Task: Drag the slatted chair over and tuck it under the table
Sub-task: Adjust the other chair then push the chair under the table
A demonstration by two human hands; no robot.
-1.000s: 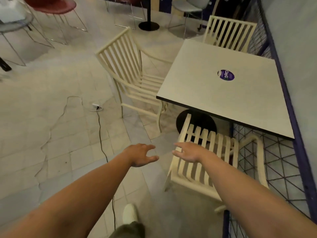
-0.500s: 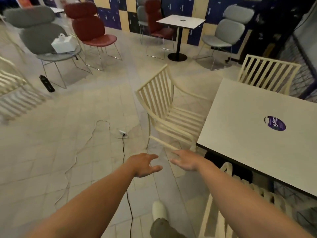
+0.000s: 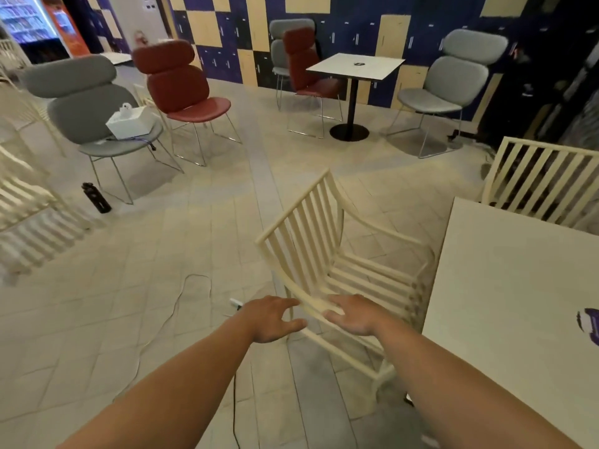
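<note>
- Hands reached forward with bare forearms: the left hand (image 3: 272, 319) was spread, fingers apart and thumb out, holding nothing, just beside the near edge of the slatted chair (image 3: 337, 273).
- The right hand (image 3: 351, 314) was also spread and empty, palm down, over the chair's near armrest rail; whether it touched the rail could not be told.
- The cream slatted chair stood on the tiled floor (image 3: 162, 286) beside the left edge of the tabletop (image 3: 505, 303), its seat turned toward the tabletop and its back away from it, the front of the seat near the tabletop's edge.
- The pale tabletop filled the right of the view, with a purple sticker (image 3: 590, 325) at the frame's edge.
- A second slatted chair (image 3: 541, 183) stood at the tabletop's far side.
- A dark cable (image 3: 191, 293) lay looped on the floor left of the hands, ending at a small white plug (image 3: 236, 303) near the left hand.
- Farther off stood a grey lounge chair (image 3: 84, 105) carrying a white box (image 3: 129, 123), with a dark bottle (image 3: 96, 197) on the floor beside it, a red lounge chair (image 3: 181, 85) next to it, and a small square table (image 3: 356, 67) near the back wall.
</note>
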